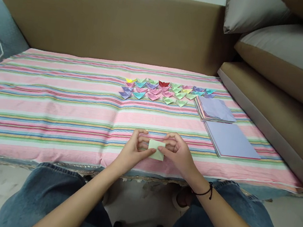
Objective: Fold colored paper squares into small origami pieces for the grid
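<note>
Left hand [136,149] and right hand [179,153] meet over striped cloth [62,123], thumbs in front, curled fingers behind, both pinching folded pale green paper [157,156] between them. Dark cord bracelet [211,191] circles right wrist. Beyond hands, small paper boats [167,93] stand in rows: yellow, red, pink, green, purple, blue. Right of right hand, two paper stacks [233,142], lavender sheets uppermost, one beyond other. Farther right, brown-and-grey cushions [291,60].

Green paper [158,155], apparently folded, in hands [132,149] [182,154]
</note>
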Demonstrator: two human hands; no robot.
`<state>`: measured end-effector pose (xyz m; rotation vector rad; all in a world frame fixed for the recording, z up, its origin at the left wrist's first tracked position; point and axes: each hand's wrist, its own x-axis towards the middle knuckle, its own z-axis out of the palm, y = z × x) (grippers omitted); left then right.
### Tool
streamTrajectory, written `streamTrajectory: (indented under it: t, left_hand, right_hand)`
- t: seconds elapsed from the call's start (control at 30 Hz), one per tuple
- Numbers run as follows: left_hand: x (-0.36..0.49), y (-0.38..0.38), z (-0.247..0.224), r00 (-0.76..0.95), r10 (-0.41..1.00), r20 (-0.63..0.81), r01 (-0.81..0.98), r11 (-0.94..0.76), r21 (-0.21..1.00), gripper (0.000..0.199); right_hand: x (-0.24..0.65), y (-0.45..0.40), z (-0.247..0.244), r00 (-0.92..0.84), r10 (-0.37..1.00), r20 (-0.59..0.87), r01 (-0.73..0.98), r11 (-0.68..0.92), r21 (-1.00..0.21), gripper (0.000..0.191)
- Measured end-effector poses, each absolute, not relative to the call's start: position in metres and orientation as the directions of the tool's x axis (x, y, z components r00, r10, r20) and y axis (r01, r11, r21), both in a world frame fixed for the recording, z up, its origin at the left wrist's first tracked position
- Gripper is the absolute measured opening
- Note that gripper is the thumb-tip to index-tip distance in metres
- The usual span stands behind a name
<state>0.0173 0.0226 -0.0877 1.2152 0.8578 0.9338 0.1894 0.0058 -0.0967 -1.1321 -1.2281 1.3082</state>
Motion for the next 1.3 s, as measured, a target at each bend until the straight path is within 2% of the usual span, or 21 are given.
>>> streamTrajectory:
  t: [0.07, 0.2, 0.27, 0.37, 0.43, 0.67, 0.8, 0.97, 1.13, 1.3]
  left_hand:
    - [0.018, 0.023, -0.089, 0.381, 0.925, -0.011, -0.141, 0.07, 0.988, 0.04]
    - [0.014, 0.026, -0.088, 0.328, 0.945, 0.008, -0.091, 0.023, 0.996, 0.016]
    - [0.011, 0.028, -0.084, 0.332, 0.943, -0.009, -0.093, 0.042, 0.995, 0.018]
    - [0.006, 0.03, -0.078, 0.436, 0.898, -0.049, -0.126, 0.115, 0.985, 0.032]
    - [0.005, 0.029, -0.075, 0.495, 0.866, -0.071, -0.127, 0.154, 0.98, 0.035]
    - [0.006, 0.027, -0.073, 0.494, 0.866, -0.075, -0.106, 0.145, 0.984, 0.022]
    - [0.007, 0.026, -0.071, 0.462, 0.885, -0.06, -0.093, 0.116, 0.989, 0.018]
    - [0.008, 0.024, -0.069, 0.461, 0.887, -0.024, -0.132, 0.096, 0.987, 0.015]
    - [0.009, 0.021, -0.073, 0.513, 0.854, 0.083, -0.117, -0.027, 0.993, 0.027]
    - [0.014, 0.018, -0.085, 0.359, 0.914, 0.191, -0.027, -0.194, 0.981, 0.011]
  right_hand:
    - [0.189, 0.006, -0.096, -0.056, 0.998, 0.026, -0.076, 0.021, -0.997, 0.028]
    - [0.191, 0.006, -0.094, -0.118, 0.992, 0.039, -0.057, 0.032, -0.998, 0.017]
    - [0.193, 0.007, -0.09, -0.13, 0.991, 0.026, -0.061, 0.018, -0.998, 0.018]
    - [0.2, 0.008, -0.085, -0.143, 0.99, -0.008, -0.074, -0.019, -0.997, 0.021]
    - [0.204, 0.009, -0.084, -0.192, 0.981, -0.034, -0.083, -0.051, -0.995, 0.022]
    - [0.21, 0.008, -0.084, -0.268, 0.963, 0.031, -0.052, 0.017, -0.998, 0.02]
    - [0.209, 0.007, -0.084, -0.309, 0.95, 0.041, -0.11, 0.007, -0.994, 0.028]
    - [0.207, 0.007, -0.083, -0.245, 0.965, 0.091, -0.106, 0.067, -0.992, 0.023]
    - [0.206, 0.008, -0.085, -0.189, 0.969, 0.161, -0.075, 0.149, -0.986, 0.021]
    - [0.203, 0.006, -0.088, -0.271, 0.948, 0.166, -0.123, 0.137, -0.983, 0.026]
